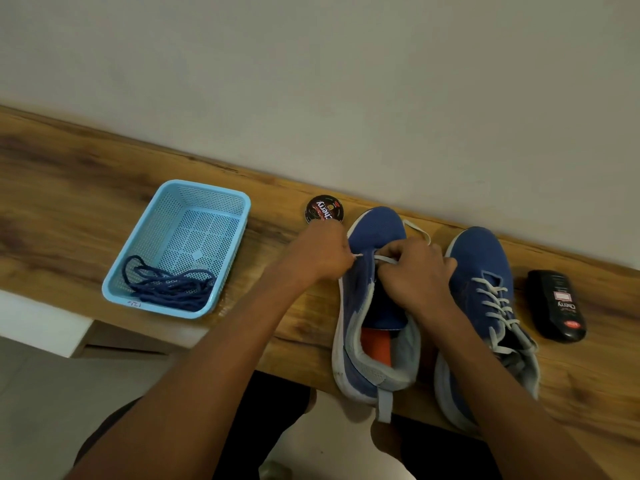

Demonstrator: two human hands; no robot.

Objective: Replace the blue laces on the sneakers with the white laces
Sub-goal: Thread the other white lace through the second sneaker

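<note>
Two blue sneakers stand on a wooden shelf. The left sneaker (375,306) has its tongue area open, with a white lace (417,230) running across near the toe. My left hand (320,252) pinches the tip of that white lace at the shoe's left side. My right hand (415,271) grips the lace over the upper eyelets and hides them. The right sneaker (485,306) is laced with a white lace (495,299). The blue laces (169,285) lie bundled in a light blue basket (221,192).
A round black polish tin (324,208) sits by the wall behind my left hand. A black polish bottle (556,304) lies right of the right sneaker. The wall runs close behind the shelf. My legs show below the shelf's front edge.
</note>
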